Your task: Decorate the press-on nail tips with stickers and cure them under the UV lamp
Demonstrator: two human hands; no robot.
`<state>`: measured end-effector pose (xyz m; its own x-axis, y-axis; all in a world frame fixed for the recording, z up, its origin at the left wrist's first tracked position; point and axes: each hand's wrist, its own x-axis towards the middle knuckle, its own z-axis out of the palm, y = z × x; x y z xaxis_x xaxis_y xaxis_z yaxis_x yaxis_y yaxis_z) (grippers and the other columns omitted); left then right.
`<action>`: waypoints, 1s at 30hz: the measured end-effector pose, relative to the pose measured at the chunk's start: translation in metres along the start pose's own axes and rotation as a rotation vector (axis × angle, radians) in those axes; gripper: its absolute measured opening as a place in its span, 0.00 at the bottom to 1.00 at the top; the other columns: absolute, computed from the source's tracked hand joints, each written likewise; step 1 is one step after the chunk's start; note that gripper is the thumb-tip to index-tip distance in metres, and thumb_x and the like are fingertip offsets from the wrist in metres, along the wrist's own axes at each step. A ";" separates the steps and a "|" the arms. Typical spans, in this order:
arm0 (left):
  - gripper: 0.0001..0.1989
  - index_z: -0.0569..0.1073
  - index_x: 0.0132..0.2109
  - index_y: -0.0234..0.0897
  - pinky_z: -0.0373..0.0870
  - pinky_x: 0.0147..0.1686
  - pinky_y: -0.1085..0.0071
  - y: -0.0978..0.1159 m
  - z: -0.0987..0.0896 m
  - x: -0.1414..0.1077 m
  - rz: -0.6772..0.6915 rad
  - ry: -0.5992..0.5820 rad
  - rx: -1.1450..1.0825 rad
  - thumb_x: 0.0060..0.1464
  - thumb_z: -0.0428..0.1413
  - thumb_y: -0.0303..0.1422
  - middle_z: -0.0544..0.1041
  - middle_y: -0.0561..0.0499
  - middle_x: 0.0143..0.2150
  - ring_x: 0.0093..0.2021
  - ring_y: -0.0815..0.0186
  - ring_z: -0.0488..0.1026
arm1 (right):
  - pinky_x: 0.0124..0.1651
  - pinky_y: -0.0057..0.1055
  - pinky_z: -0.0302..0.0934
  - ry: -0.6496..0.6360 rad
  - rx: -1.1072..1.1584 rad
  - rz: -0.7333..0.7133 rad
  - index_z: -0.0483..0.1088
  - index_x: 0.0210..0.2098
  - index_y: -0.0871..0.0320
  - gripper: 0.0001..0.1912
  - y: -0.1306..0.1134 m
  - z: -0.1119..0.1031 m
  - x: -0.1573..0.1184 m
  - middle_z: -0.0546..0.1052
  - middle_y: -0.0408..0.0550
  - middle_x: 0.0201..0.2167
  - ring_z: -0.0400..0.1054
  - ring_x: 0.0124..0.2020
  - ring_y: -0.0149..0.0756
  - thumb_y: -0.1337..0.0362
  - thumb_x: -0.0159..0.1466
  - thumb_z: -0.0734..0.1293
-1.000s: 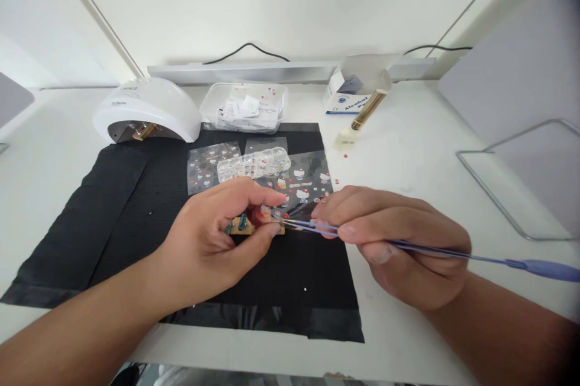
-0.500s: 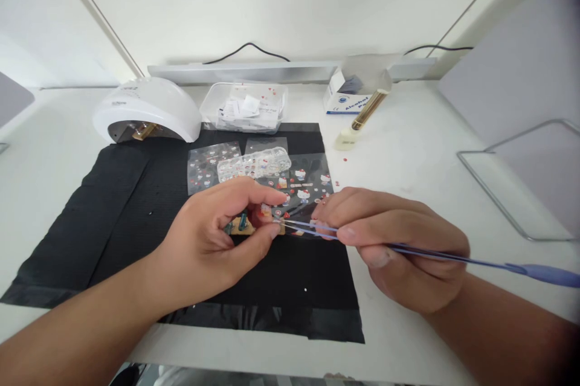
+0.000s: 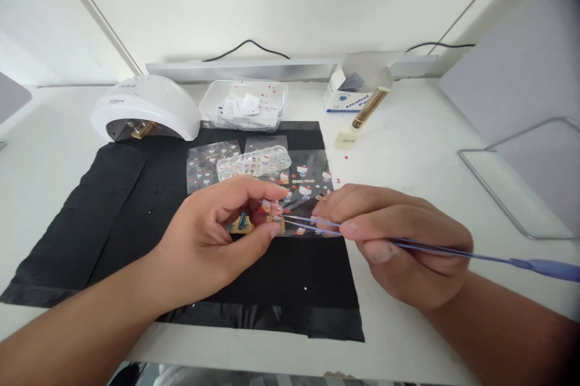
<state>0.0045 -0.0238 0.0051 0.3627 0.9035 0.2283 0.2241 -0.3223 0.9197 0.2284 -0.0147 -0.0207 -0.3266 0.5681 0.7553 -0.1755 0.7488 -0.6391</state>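
Observation:
My left hand [image 3: 222,223] is closed, with its thumb and fingers curled around a small wooden stand [image 3: 239,228]. A teal piece [image 3: 243,219] sits on the stand, and a tiny red-and-white decorated false nail [image 3: 267,206] shows between thumb and index finger. My right hand [image 3: 403,241] pinches a pair of blue-purple tweezers [image 3: 453,252]. The tweezers' fine tips are slightly apart, close to my left thumb tip; whether anything is between them I cannot make out. Beneath and behind lies a clear sheet of cartoon-cat stickers [image 3: 312,174].
On the black mat [image 3: 299,283] are a clear compartment case [image 3: 254,162] and another sticker sheet [image 3: 208,165]. Behind stand a white nail lamp [image 3: 149,99], a plastic tub [image 3: 244,108] of packets, an alcohol pad box [image 3: 348,99] and a gold-capped bottle [image 3: 362,120].
The tweezers' tips have shifted slightly right and up, off the decorated piece, showing more of it. The left hand stays nearly in place.

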 end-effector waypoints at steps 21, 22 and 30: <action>0.12 0.77 0.46 0.35 0.76 0.34 0.75 0.005 0.003 -0.001 -0.032 0.016 0.016 0.53 0.59 0.24 0.80 0.48 0.37 0.34 0.68 0.77 | 0.31 0.40 0.72 0.023 -0.044 -0.039 0.77 0.42 0.59 0.13 -0.002 0.002 0.002 0.76 0.51 0.28 0.71 0.29 0.38 0.73 0.61 0.63; 0.12 0.77 0.46 0.35 0.77 0.35 0.75 0.004 0.003 -0.001 -0.029 0.012 0.017 0.53 0.59 0.24 0.80 0.48 0.38 0.35 0.68 0.77 | 0.31 0.41 0.72 0.029 -0.038 -0.039 0.77 0.42 0.59 0.13 -0.001 0.002 0.002 0.76 0.51 0.28 0.71 0.28 0.39 0.72 0.61 0.63; 0.16 0.76 0.48 0.37 0.76 0.38 0.73 0.001 0.000 -0.003 -0.009 -0.030 0.076 0.52 0.61 0.24 0.79 0.47 0.42 0.39 0.66 0.77 | 0.32 0.41 0.72 0.059 -0.021 0.019 0.78 0.43 0.57 0.13 0.003 0.000 -0.010 0.77 0.52 0.30 0.73 0.30 0.40 0.69 0.61 0.65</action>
<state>0.0033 -0.0271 0.0049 0.3873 0.8978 0.2096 0.2947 -0.3360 0.8946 0.2314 -0.0179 -0.0302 -0.2744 0.6007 0.7509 -0.1506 0.7444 -0.6505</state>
